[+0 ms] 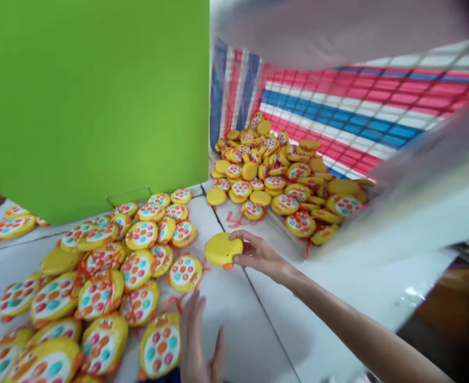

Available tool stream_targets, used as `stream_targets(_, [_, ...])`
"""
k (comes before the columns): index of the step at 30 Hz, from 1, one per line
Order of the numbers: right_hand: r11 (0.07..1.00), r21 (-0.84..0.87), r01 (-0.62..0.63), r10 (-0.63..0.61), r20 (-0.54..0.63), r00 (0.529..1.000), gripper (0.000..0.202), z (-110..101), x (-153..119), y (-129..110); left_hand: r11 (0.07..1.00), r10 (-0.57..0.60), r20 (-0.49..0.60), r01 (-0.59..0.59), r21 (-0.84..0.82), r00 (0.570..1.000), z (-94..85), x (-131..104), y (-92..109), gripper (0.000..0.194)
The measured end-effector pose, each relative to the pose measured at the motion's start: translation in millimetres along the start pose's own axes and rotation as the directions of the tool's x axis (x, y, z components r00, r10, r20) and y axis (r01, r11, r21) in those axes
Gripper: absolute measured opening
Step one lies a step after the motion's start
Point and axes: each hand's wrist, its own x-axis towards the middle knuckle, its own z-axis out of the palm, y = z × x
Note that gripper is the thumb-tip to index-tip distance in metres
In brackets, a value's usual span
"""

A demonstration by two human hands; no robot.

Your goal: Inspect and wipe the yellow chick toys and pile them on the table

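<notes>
Carefully, the right hand grips a yellow toy by its edge.

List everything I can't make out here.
Head view, far side of the yellow oval toy: turned away in the right hand.
Head view, wrist of the left hand: cut off by the bottom edge.
Head view, space behind the flat green panel: the panel hides it.

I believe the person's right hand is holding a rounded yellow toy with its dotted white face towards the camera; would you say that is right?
Not quite: the right hand does hold the rounded yellow toy, but the head view shows its plain yellow side towards the camera.
</notes>
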Motion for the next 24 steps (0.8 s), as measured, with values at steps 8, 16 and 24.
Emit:
stream_targets(8, [0.99,-0.111,0.092,-0.092,0.008,0.996,0.045,20.9,-90.0,4.0,0.979,0.03,0.155,0.002,-0.205,0.987,-0.5,25.1,39.6,0.037])
stream_targets(16, [0.991,0.125,0.047,-0.014,-0.251,0.968,0.046,34.0,-117.3,36.2,0.876,-0.226,0.204,0.29,-0.386,0.953,7.9,-4.7,49.2,0.037])
stream_targets(24, [0.778,0.628,0.016,0.083,-0.128,0.988,0.056,63.4,-132.9,41.1,0.9,0.412,0.1,-0.422,0.112,0.906,1.5,-15.6,48.4,0.046])
